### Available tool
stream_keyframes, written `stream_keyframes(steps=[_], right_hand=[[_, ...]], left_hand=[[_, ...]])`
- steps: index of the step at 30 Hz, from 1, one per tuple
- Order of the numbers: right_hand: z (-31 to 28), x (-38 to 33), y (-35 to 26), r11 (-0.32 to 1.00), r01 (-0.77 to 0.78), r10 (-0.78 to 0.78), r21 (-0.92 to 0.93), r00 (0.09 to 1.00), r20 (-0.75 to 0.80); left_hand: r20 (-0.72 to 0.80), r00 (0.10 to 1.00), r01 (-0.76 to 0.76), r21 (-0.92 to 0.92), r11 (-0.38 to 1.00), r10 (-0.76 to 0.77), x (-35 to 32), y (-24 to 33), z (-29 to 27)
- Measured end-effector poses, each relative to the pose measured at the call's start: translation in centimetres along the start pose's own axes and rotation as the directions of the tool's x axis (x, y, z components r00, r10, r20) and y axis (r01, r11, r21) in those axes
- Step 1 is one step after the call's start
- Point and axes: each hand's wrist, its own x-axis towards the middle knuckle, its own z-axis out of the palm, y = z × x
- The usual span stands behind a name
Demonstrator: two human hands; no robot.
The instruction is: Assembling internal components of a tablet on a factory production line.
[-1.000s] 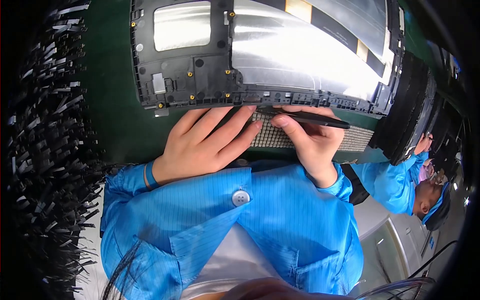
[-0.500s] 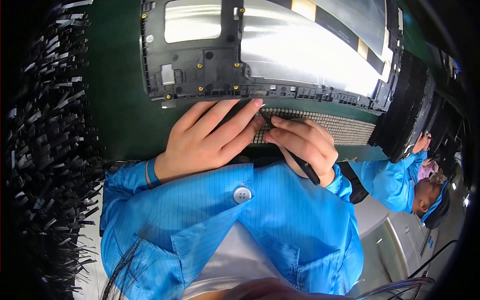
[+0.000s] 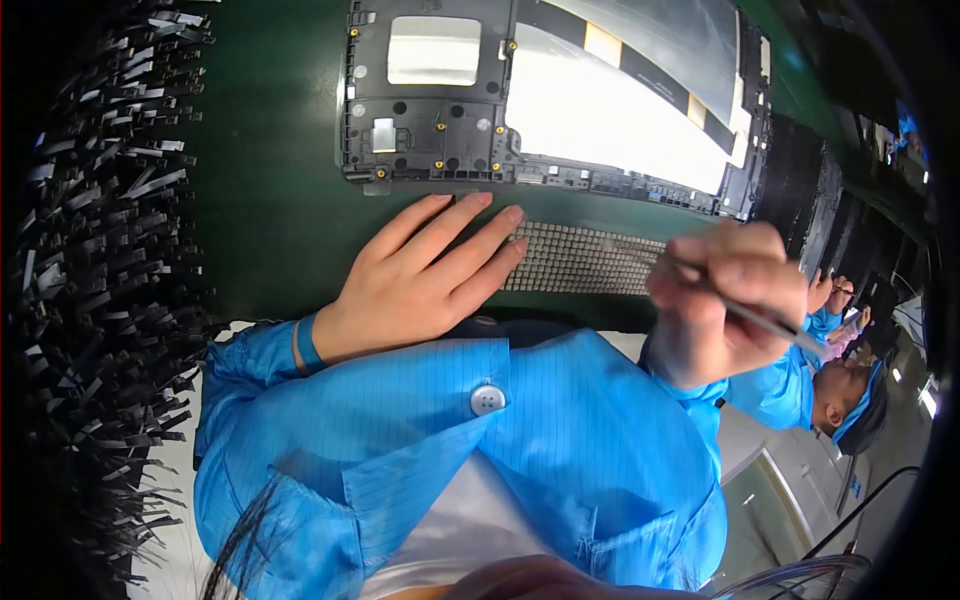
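My left hand (image 3: 410, 270) lies flat on the green work surface (image 3: 270, 120), fingers spread, with nothing in it. Its fingertips reach the left end of a sheet of small, pale, grid-like pieces (image 3: 590, 260) and stop just short of a black frame panel (image 3: 430, 110) with silver plates and brass-coloured inserts. To the right, my right hand (image 3: 735, 300) is raised over the sheet's right end, smeared by motion. Its fingers close round a slim dark pen-shaped tool (image 3: 765, 320); the tool's tip is hard to make out, so its exact kind cannot be told.
A dense heap of black strips (image 3: 110, 250) borders the left side. Beyond my right hand stands a stack of black panels (image 3: 800, 190). Farther right sits a person in a blue jacket and dark cap (image 3: 862, 415), hands at the same bench.
My right hand has lifted away from my left fingertips and moved right with the pen-shaped tool. My left hand stays almost still. The frame panel appears slightly farther off.
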Motion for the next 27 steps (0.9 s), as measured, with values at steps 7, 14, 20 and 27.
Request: stream_keyframes(steps=[7, 14, 20, 27], right_hand=[[2.2, 1.9, 0.8, 0.994, -0.112, 0.112, 0.010, 0.994, 0.002], [2.5, 2.2, 1.0, 0.996, -0.091, 0.091, -0.016, 0.996, 0.004], [2.4, 2.1, 1.2, 0.996, -0.081, 0.081, -0.029, 0.997, -0.006], [2.2, 2.0, 1.2, 0.997, -0.054, 0.055, -0.059, 0.998, 0.011]], left_hand=[[0.002, 1.000, -0.024, 0.011, 1.000, 0.024, 0.3, -0.3, -0.3], [-0.021, 0.999, -0.025, 0.023, 0.999, 0.025, 0.4, -0.5, -0.3], [-0.023, 0.999, -0.026, -0.009, 1.000, 0.026, 0.7, -0.4, -0.3], [-0.012, 1.000, -0.005, -0.055, 0.998, 0.005, 0.6, -0.2, -0.6]])
